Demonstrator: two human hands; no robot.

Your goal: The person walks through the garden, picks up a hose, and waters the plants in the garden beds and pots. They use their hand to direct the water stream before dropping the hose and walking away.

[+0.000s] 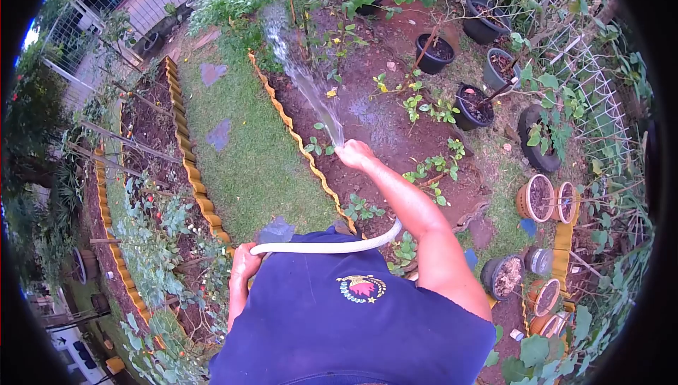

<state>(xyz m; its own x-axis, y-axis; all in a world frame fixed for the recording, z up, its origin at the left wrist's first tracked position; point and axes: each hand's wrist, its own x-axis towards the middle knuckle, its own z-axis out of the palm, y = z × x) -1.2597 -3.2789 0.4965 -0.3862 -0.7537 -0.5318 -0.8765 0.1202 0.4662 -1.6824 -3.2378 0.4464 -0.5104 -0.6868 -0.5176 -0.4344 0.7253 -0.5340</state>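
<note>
Hose (325, 247), white and smooth, runs from the left hand (244, 263) across the front of the navy shirt (296, 307), then bends up and out of sight beneath the right forearm. Right hand (354, 154) is closed about its outlet, judged from where the water jet (311, 88) leaves; fingers bunched together, thumb position cannot be told. Left fingers curl round the hose, pressed together as far as blur allows.

Risks (judgement): tight curve by the forearm could kink if the hands draw closer, choking flow. Wet skin on a slick tube could let the outlet twist and throw the jet off line. Concentrated force could gouge the loose soil (374, 120) or flatten thin stems; slack tubing could snag on the wavy edging (295, 136).

Materials: tube round, flexible, apparently rubbery. Jet glassy at its source, fraying into white spray near the feathery shrub (229, 0). Soil reddish-brown, darker and shiny in patches. Lawn (254, 173) short, matted, set with flat, irregular grey slabs. Black pot (432, 64) tapered, stiff-walled; shirt cloth soft, lightly creased.
</note>
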